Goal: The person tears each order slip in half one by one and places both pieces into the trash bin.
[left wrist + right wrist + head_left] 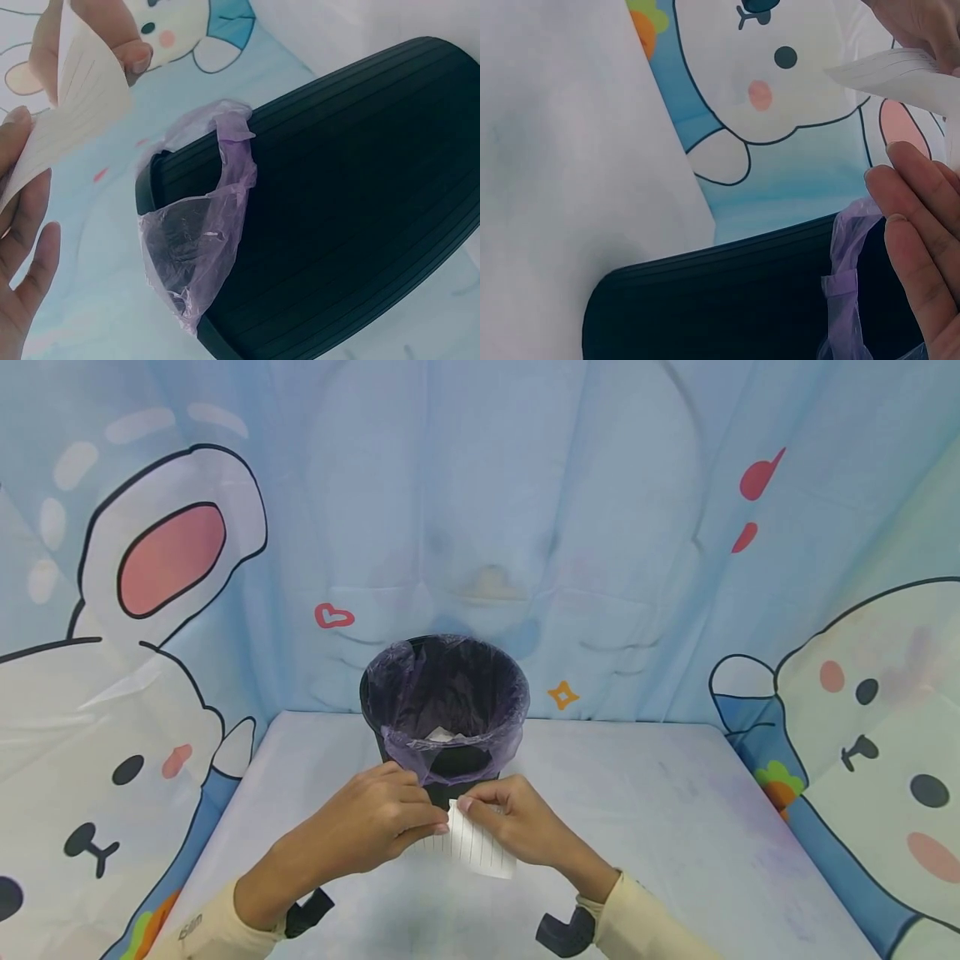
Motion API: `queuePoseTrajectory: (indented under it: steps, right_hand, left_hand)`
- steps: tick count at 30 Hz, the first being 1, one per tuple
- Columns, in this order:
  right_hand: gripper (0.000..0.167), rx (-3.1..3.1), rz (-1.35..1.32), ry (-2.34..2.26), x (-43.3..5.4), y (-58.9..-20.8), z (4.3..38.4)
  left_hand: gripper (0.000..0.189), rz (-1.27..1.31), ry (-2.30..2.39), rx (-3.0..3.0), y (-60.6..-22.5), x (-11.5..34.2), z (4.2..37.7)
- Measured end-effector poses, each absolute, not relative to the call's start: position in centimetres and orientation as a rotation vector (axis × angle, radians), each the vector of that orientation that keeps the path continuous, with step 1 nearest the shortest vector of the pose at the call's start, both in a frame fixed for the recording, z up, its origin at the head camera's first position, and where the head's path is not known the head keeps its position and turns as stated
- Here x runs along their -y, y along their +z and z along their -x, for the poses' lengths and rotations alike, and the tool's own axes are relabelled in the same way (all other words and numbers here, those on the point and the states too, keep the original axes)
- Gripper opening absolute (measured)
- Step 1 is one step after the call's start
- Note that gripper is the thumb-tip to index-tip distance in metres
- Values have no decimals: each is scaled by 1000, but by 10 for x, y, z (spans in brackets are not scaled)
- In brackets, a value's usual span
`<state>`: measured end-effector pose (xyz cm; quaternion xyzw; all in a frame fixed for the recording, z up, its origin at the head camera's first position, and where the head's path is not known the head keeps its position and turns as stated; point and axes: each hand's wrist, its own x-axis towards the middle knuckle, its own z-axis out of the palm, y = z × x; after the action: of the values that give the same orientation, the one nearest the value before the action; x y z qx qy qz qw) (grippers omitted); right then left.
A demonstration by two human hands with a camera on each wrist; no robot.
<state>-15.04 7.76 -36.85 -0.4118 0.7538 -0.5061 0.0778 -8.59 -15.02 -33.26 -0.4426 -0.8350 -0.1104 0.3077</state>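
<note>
Both hands hold a piece of lined white paper (483,852) in front of a black trash bin (442,794). My left hand (386,814) pinches its left part, while my right hand (517,818) pinches the top edge between thumb and forefinger. In the left wrist view the paper (86,94) bends between the two hands. The right wrist view shows the right hand's (922,232) other fingers extended beside the paper (900,73). A thin purple bag (498,702) lines the bin and folds over its rim. Something white (442,735) lies inside.
The bin stands on a white table (637,810), near its back edge. Behind and beside the table hangs a light blue curtain (487,485) with cartoon animals. A dark strap piece (566,933) shows by the right sleeve, another (309,912) by the left.
</note>
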Motion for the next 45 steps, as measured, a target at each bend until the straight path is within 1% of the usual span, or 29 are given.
queuePoseTrajectory:
  steps: [45]
  right_hand:
    - [19,-2305,1177,-1508,-82,-377,162]
  left_hand:
    - [6,1217,-282,2153,-326,147,77]
